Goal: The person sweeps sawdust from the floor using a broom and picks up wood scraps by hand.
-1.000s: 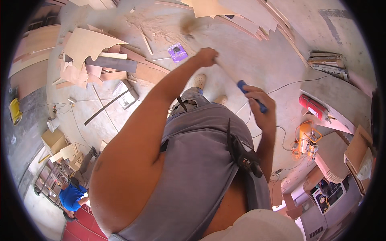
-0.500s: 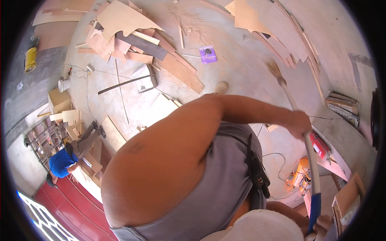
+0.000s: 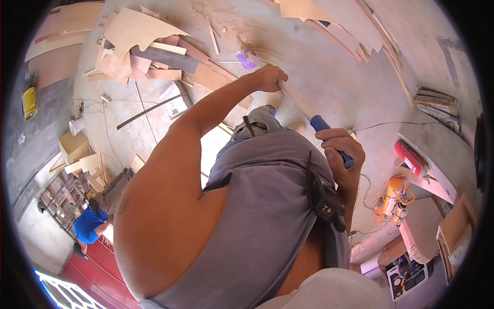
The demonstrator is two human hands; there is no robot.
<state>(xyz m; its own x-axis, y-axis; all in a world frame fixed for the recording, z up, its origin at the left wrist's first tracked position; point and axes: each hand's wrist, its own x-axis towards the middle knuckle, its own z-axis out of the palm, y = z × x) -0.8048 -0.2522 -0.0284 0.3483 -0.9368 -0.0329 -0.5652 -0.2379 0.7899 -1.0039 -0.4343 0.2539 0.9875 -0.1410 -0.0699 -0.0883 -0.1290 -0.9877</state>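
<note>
My left hand point(image 3: 269, 78) is closed around the pale shaft of a long-handled broom point(image 3: 297, 99), some way below its bristles. My right hand point(image 3: 343, 148) wraps the blue grip at the broom's other end, close to my right hip. The shaft slants across in front of me, from the grip up and left to the floor. There the fanned straw bristles point(image 3: 253, 47), blurred at their edges, lie against a crumpled purple packet point(image 3: 245, 60) and cover part of it. My shoes stand just nearer than the left hand.
Offcut wood sheets point(image 3: 144, 33) are heaped at far left, with a dark strip point(image 3: 149, 110) on the floor nearby. A co-worker in a blue shirt point(image 3: 88, 226) bends at left. On the right are a red fire extinguisher point(image 3: 410, 156), an orange machine point(image 3: 394, 191) and a cable point(image 3: 391, 122).
The broom has swung from my right across to the far left, its bristles now at the purple packet. Both hands moved with it, the right one rising into full view.
</note>
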